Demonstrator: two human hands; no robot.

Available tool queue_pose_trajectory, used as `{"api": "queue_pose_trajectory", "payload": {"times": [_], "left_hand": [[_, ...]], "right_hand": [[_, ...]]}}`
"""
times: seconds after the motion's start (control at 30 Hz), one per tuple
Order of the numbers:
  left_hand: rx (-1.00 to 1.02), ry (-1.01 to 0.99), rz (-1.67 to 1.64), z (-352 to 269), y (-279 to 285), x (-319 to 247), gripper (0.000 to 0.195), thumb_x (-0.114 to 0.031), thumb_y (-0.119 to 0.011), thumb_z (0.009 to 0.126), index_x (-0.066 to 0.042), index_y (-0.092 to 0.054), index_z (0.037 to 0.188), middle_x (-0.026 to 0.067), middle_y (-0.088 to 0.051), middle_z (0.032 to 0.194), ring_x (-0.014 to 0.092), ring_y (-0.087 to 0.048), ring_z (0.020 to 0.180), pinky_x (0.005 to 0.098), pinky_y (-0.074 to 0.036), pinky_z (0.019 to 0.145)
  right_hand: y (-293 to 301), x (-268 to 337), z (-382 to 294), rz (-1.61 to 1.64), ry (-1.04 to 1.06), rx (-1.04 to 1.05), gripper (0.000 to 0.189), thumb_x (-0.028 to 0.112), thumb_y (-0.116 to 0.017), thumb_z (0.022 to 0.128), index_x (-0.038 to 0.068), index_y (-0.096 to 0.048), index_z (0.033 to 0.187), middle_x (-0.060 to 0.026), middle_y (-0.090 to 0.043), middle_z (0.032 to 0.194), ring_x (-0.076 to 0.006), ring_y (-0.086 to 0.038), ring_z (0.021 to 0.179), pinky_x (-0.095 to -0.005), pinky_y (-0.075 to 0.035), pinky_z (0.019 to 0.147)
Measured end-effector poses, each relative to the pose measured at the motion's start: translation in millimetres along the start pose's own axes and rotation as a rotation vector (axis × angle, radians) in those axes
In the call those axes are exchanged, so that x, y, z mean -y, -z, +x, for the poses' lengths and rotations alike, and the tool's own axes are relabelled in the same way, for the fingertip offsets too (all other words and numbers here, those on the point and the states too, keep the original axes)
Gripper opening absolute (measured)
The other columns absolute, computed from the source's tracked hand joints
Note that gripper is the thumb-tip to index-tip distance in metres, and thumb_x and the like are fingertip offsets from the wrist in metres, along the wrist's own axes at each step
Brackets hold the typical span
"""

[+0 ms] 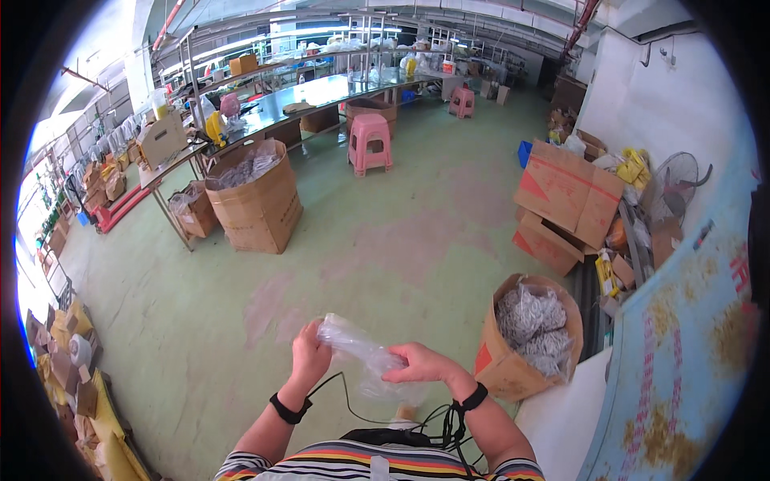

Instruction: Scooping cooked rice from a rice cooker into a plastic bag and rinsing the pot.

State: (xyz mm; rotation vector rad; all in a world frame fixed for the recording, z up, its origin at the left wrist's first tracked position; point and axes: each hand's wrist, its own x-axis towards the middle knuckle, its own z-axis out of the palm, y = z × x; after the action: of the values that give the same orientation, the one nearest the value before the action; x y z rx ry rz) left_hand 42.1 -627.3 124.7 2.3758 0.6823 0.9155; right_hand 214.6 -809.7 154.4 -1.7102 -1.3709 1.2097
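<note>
A bunched clear plastic bag (356,344) stretches between my two hands in front of my body. My left hand (312,350) pinches its upper left end. Its right part lies in the grip of my right hand (420,362), with a loose, thin part hanging below. Both wrists wear black bands, and dark cables (448,422) run between them near my waist. To the right of my right hand stands an open cardboard box (490,367) that holds clear bags full of small greyish pieces, too small to identify.
Ahead on the left, a large cardboard box (261,210) of plastic bags stands beside a long workbench (325,90). A pink plastic stool (369,144) stands ahead. Flattened cartons (568,186) and a fan (676,186) lean at the right wall. Cartons and yellow sacks (108,421) lie at the lower left.
</note>
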Motion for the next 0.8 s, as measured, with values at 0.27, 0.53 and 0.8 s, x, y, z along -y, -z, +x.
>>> {"api": "queue_pose_trajectory", "payload": {"times": [0.27,0.53,0.8], "left_hand": [[0.083,0.446,-1.477,217,-122,-55,0.021,-0.002,-0.047,0.092,-0.004,-0.055,0.112,0.0059,-0.061,0.102,0.019,-0.061,0.093,0.0334,-0.052,0.081],[0.388,0.541,-1.856,404,-232,-80,0.028,-0.021,-0.053,0.094,-0.004,-0.055,0.116,0.0098,-0.061,0.111,0.024,-0.06,0.1,0.0393,-0.049,0.091],[0.909,0.308,-1.727,604,-361,-96,0.03,-0.014,-0.062,0.087,0.002,-0.058,0.111,0.0086,-0.061,0.105,0.018,-0.059,0.098,0.0318,-0.047,0.087]], "right_hand": [[170,-63,82,0.661,0.178,0.126,0.05,0.022,-0.07,0.083,0.004,-0.051,0.126,0.0009,-0.059,0.111,-0.0079,-0.053,0.101,-0.0277,-0.044,0.09],[367,-116,159,0.584,0.516,-0.076,0.06,0.022,-0.07,0.083,0.005,-0.043,0.134,-0.0036,-0.055,0.123,-0.0135,-0.053,0.109,-0.0306,-0.043,0.095],[574,-207,217,0.948,0.329,-0.038,0.052,0.019,-0.07,0.083,0.005,-0.049,0.128,-0.0031,-0.058,0.118,-0.0135,-0.056,0.105,-0.0298,-0.045,0.093]]}}
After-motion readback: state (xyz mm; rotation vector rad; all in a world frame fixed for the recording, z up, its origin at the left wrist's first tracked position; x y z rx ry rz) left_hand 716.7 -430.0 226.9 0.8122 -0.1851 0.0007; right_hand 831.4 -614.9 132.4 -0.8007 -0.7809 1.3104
